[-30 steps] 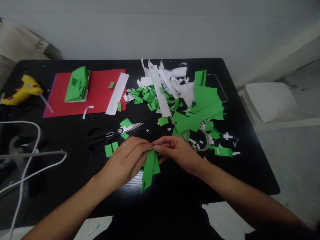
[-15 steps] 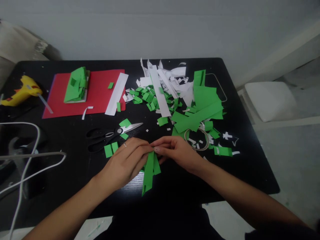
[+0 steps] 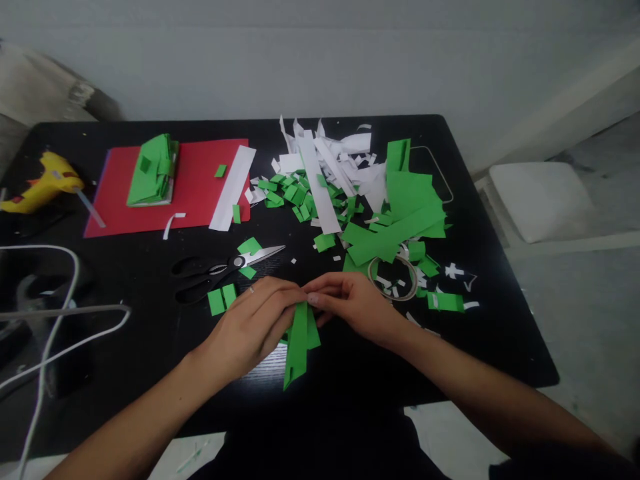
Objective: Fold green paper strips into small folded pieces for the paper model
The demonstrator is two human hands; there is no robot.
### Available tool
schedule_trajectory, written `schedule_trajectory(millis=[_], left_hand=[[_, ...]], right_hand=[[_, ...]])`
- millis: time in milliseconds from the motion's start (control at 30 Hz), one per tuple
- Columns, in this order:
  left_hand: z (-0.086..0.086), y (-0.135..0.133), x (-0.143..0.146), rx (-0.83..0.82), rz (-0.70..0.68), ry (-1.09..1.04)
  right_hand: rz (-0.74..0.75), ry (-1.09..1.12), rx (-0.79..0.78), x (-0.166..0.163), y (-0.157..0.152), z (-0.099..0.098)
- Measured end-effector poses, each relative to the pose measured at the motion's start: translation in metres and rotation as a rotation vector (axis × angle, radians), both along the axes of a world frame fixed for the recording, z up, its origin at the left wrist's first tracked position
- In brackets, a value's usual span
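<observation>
Over the near middle of the black table (image 3: 125, 280), my left hand (image 3: 253, 327) and my right hand (image 3: 355, 303) meet fingertip to fingertip. Both pinch the top end of a few long green paper strips (image 3: 299, 340), which hang down toward me. A ring shows on a left finger. Black-handled scissors (image 3: 220, 270) lie just beyond my left hand, their blades closed and pointing right. Small green paper squares (image 3: 223, 298) lie beside them. A roll of clear tape (image 3: 395, 277) lies just past my right hand.
A heap of green and white paper scraps (image 3: 350, 193) covers the far middle and right of the table. At the far left a red sheet (image 3: 200, 193) carries a stack of folded green paper (image 3: 153, 170). A yellow glue gun (image 3: 43, 183) and white cables (image 3: 65, 313) lie at left.
</observation>
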State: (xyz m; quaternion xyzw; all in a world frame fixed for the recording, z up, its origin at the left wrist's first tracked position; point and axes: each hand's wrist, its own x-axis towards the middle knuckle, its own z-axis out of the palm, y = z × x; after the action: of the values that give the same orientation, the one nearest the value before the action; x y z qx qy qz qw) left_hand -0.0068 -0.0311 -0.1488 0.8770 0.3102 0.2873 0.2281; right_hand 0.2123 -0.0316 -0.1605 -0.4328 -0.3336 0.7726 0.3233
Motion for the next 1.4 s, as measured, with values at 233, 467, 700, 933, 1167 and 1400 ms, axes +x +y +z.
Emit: schedule_trajectory(millis=[233, 467, 700, 933, 1167, 1400], left_hand=[[0.0006, -0.0004, 0.0007, -0.047, 0.072, 0.002], [0.0036, 0.0012, 0.0050, -0.170, 0.134, -0.043], [0.0060, 0.0010, 0.0053, -0.254, 0.159, -0.084], [0.0026, 0.0013, 0.0046, -0.253, 0.170, -0.112], [0.0032, 0.0001, 0.0042, -0.193, 0.181, -0.123], [0.0011, -0.0028, 0.0043, -0.240, 0.278, -0.110]], right_hand=[[0.038, -0.123, 0.133, 0.0016, 0.0000, 0.0039], [0.061, -0.129, 0.162, 0.0017, -0.0017, 0.0090], [0.047, -0.117, 0.170, 0.0021, -0.0003, 0.0094], [0.030, -0.100, 0.134, 0.0017, 0.0010, 0.0083], [-0.006, -0.066, 0.086, -0.0005, -0.0008, 0.0051], [-0.003, -0.089, 0.154, -0.0013, -0.0019, 0.0073]])
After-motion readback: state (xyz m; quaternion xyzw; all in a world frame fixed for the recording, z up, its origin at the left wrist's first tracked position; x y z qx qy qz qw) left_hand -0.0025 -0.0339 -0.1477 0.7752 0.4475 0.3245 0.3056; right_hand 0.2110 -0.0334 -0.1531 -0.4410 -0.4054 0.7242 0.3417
